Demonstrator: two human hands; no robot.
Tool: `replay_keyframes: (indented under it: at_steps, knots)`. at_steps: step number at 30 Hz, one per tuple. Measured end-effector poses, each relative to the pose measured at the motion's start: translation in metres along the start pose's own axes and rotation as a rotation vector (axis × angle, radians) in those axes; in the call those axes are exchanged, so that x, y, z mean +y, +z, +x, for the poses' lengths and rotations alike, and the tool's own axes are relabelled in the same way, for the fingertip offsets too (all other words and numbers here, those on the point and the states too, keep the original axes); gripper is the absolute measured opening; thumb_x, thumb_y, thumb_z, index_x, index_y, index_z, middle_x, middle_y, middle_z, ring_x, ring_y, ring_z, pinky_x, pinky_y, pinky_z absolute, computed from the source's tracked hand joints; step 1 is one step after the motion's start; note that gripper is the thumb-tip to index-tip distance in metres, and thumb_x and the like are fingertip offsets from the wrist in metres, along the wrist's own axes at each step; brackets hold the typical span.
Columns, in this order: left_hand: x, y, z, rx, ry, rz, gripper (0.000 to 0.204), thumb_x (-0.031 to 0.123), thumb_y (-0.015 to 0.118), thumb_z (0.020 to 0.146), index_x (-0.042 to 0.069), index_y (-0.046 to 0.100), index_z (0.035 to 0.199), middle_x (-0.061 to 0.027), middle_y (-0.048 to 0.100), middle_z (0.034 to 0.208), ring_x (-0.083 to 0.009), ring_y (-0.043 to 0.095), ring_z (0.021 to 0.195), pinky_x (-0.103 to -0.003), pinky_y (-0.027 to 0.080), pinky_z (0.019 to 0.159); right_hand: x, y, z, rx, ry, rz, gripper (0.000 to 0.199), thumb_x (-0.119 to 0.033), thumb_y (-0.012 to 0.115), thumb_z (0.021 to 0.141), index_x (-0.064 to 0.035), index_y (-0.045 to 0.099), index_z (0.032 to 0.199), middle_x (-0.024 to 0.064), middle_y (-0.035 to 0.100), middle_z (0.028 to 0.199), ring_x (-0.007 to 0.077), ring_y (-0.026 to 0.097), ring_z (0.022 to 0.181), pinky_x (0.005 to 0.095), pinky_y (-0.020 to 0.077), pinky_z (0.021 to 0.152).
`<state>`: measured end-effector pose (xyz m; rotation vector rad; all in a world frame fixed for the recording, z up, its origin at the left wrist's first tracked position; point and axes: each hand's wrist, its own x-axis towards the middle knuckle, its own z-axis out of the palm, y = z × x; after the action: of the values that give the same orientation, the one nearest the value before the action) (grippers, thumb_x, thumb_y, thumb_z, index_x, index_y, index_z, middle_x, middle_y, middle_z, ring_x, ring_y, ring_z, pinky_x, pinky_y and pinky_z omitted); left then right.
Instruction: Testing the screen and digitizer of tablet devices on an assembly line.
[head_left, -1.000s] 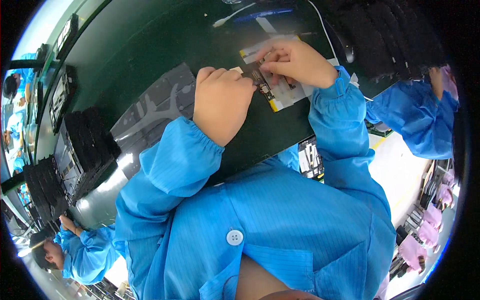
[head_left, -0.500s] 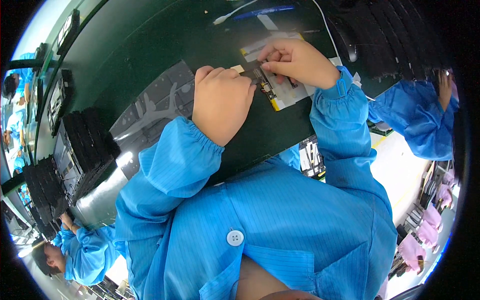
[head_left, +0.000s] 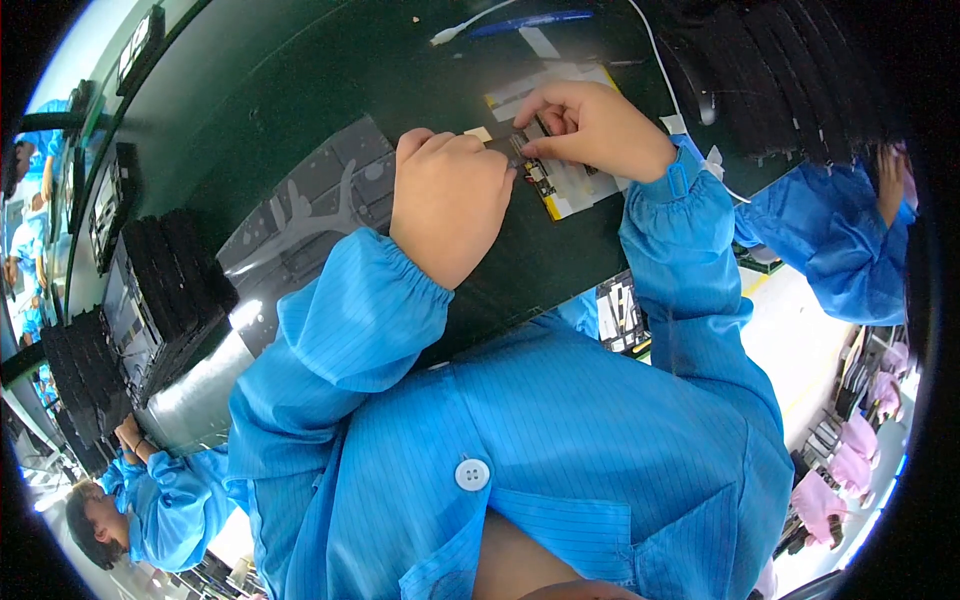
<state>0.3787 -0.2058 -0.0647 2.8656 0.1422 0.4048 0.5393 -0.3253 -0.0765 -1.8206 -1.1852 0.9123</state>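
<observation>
A flat electronic assembly (head_left: 582, 190) with a pale grey face and yellow edges lies on the dark green work surface. A narrow circuit board (head_left: 540, 178) runs along its left side. My left hand (head_left: 452, 200) is closed, back upward, beside the board's left end; what its fingers hold is hidden. Over the assembly is my right hand (head_left: 600, 128), its thumb and index fingertip apart at the board's upper end and the other fingers curled. A small cream-coloured piece (head_left: 480, 134) shows just past my left knuckles.
Clear plastic sheeting over dark panels (head_left: 330, 185) lies left. Black foam-edged stacks (head_left: 165, 290) stand farther left, with more black stacks (head_left: 790, 80) at the far right. Beyond the assembly are a blue pen-like tool (head_left: 530, 23) and a white cable (head_left: 655, 60). Co-workers' sleeves (head_left: 825, 235) show alongside.
My right thumb has moved slightly down and away from the index fingertip, widening the gap between them. My left hand has shifted slightly right, staying closed.
</observation>
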Motion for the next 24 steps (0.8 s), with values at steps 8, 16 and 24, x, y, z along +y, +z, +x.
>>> replay_keyframes:
  at_steps: [8, 16, 24]
  knots:
    - [0.000, 0.002, 0.000, -0.014, 0.003, 0.012, 0.011, 0.020, 0.063, 0.074, 0.011, 0.067, 0.072, -0.0064, 0.060, 0.069, -0.0244, 0.058, 0.073, -0.038, 0.039, 0.076, -0.004, 0.001, -0.001, 0.064, -0.015, -0.137, 0.029, -0.015, 0.075, 0.066, -0.0056, 0.062, 0.090, -0.0002, 0.042, 0.054, 0.0107, 0.041, 0.050, 0.0285, 0.0308, 0.047]
    - [0.000, 0.002, 0.002, -0.016, 0.012, 0.025, 0.011, 0.020, 0.062, 0.074, 0.011, 0.067, 0.072, -0.0065, 0.060, 0.069, -0.0243, 0.059, 0.074, -0.039, 0.039, 0.077, -0.010, 0.001, 0.001, 0.083, 0.008, -0.233, 0.029, -0.015, 0.075, 0.063, -0.0059, 0.060, 0.086, 0.0022, 0.046, 0.057, 0.0146, 0.045, 0.053, 0.0317, 0.0346, 0.049]
    - [-0.017, -0.039, 0.003, 0.173, -0.096, -0.067, 0.027, 0.030, 0.065, 0.077, 0.006, 0.066, 0.091, -0.0122, 0.062, 0.092, -0.0305, 0.056, 0.090, -0.040, 0.041, 0.083, -0.020, 0.001, 0.000, 0.106, 0.048, -0.312, 0.041, -0.021, 0.076, 0.064, -0.0091, 0.058, 0.099, 0.0056, 0.051, 0.069, 0.0196, 0.050, 0.060, 0.0313, 0.0406, 0.054]
